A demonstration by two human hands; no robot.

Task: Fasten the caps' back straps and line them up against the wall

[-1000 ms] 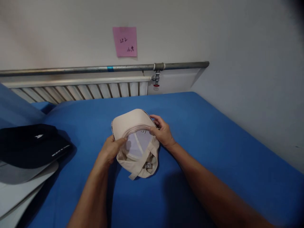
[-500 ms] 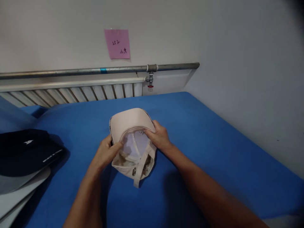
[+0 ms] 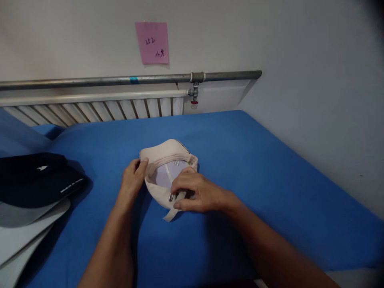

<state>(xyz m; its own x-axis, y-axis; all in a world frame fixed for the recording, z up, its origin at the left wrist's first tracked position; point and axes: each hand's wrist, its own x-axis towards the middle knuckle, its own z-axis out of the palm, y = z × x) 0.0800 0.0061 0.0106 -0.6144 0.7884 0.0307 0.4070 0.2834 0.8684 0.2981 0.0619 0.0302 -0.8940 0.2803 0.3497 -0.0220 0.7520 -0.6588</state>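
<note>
currently: cap (image 3: 159, 157) lies inside-up on the bed (image 3: 270, 168), between my two hands. long axis runs brim to strap. brim is on the far side of both grips. strap (image 3: 169, 215) tail is on the near side, trailing toward me just under my right fingers.

left hand (image 3: 132, 181): narrow pinch on the cap's left rim, thumb over the edge, fingers outside.

right hand (image 3: 196, 195): laid palm-down across the near rim, fingers bent onto the band beside the buckle (image 3: 171, 197). whether they pinch or only press, cannot tell.

right hand is nearer to strap and buckle; left is nearer the brim.

well off to the left of my left grip: black cap (image 3: 36, 180) on grey boards (image 3: 27, 236), apart from everything i touch.
</note>
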